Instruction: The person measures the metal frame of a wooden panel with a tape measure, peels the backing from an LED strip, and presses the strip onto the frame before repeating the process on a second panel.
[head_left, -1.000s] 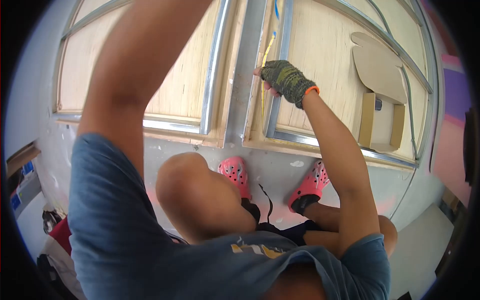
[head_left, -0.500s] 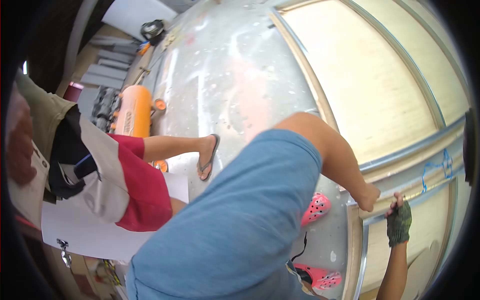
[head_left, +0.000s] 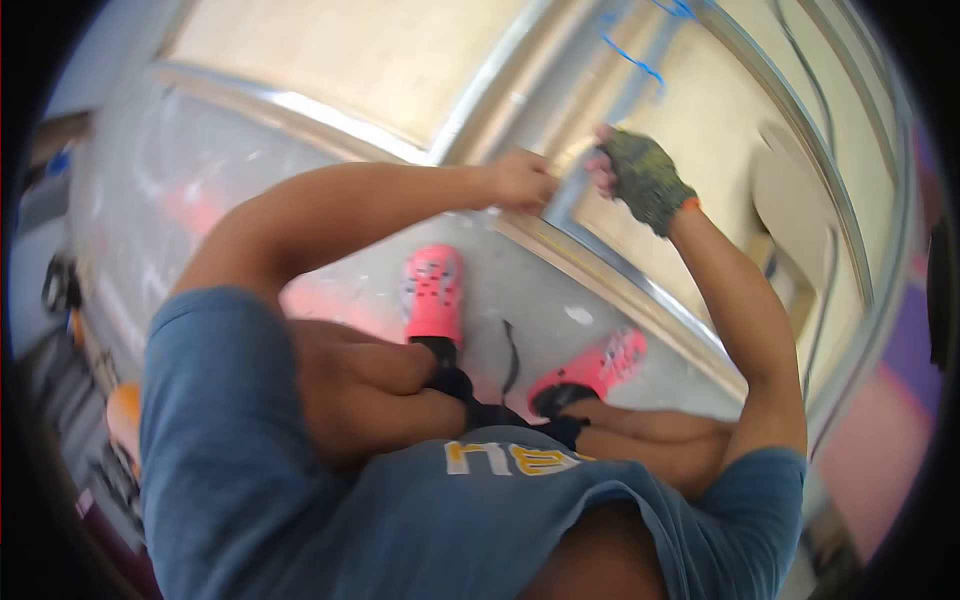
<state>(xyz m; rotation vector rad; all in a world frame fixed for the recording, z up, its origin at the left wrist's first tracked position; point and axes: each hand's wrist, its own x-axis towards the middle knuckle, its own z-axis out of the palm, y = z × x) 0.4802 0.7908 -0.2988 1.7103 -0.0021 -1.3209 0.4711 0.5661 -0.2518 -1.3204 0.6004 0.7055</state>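
Observation:
My left hand (head_left: pixel 520 182), bare, is closed with its fingers curled, close above the corner of a wood-and-metal frame (head_left: pixel 632 272). Facing it a short gap away is my right hand (head_left: pixel 645 182), in a dark green fingerless glove with an orange cuff edge. Its bare fingertips are bent inward. Anything pinched in either hand is too small and blurred to make out. A blue string (head_left: pixel 635 62) lies across the frames beyond my hands. Pale board (head_left: pixel 700 110) fills the frame under my right hand.
Another framed pale panel (head_left: pixel 330 60) lies at the upper left. My feet in pink clogs (head_left: pixel 435 290) stand on the paint-stained grey floor (head_left: pixel 250 150). A dark strap (head_left: pixel 512 355) hangs between them. A cut board piece (head_left: pixel 790 205) rests inside the right-hand frame.
My view has swung round to the right and down, bringing my torso and both arms into sight. The other person has left the view. Both hands remain close together at the frame corner.

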